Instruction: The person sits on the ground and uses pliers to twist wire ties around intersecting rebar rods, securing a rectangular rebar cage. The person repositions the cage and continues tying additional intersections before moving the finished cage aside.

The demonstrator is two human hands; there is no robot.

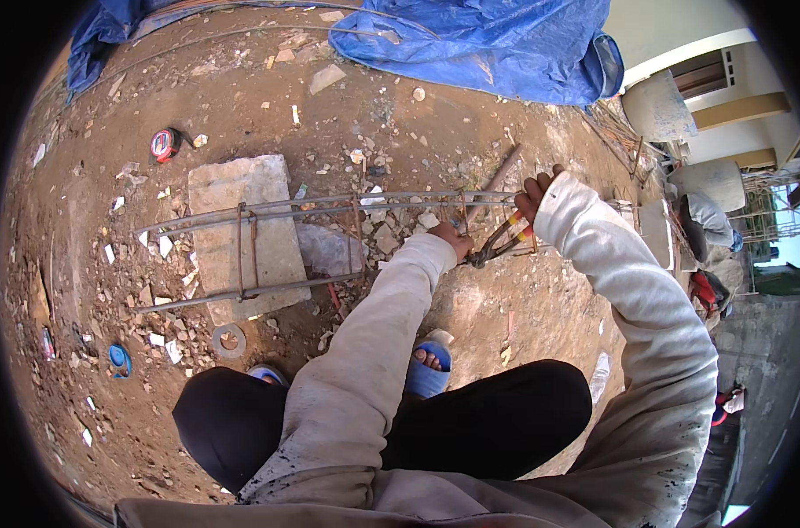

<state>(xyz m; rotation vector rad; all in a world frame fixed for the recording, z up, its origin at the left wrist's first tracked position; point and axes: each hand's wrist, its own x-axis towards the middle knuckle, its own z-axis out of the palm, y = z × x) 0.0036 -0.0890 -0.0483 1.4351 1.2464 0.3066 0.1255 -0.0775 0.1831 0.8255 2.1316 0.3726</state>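
A long rebar cage (303,209) of grey bars and rusty square stirrups lies across in front of me. Its left end rests on a concrete slab (215,189). My right hand (534,195) is closed on the red-and-yellow handles of a pair of pincers (490,253), whose dark jaws point down to the left, by the cage's lower bar. Just left of those jaws, my left hand (454,240) is closed inside the cage by a stirrup; what its fingers hold is hidden.
A red tape measure (164,144) lies beyond the slab. Nearer are a grey ring (229,341) and a blue ring-shaped item (119,359). Rubble litters the dirt ground. A blue tarp (497,44) covers the far side; a person (710,220) is at the right.
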